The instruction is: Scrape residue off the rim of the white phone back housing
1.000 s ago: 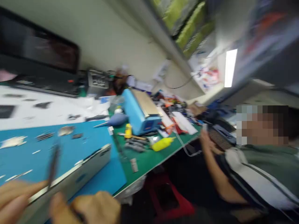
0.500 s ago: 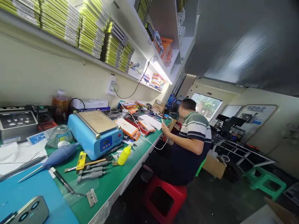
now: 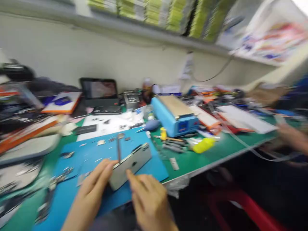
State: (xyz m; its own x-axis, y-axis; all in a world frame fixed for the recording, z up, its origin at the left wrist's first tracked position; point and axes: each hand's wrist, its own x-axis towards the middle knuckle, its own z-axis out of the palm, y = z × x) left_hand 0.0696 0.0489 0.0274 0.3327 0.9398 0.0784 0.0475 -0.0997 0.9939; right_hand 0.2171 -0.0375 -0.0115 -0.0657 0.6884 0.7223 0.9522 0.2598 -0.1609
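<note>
A phone with a pale back, a dark round logo and camera lenses at its upper right corner is tilted up on its long edge over the blue work mat. My left hand is closed at its left end, fingers gripping the edge. My right hand has curled fingers, with a fingertip pressed against the phone's back near the lower edge. From behind the left end rises a thin dark strip, too blurred to name. The phone's far side is hidden.
Small parts lie along the mat's far side. Beyond stand a blue heating-plate machine, a blue air blower, a yellow bottle and a dark screen. Metal tools lie left. A co-worker's arm shows at right.
My view has swung left and down from the co-worker and room to the mat. Both my hands, out of view before, now show at the phone.
</note>
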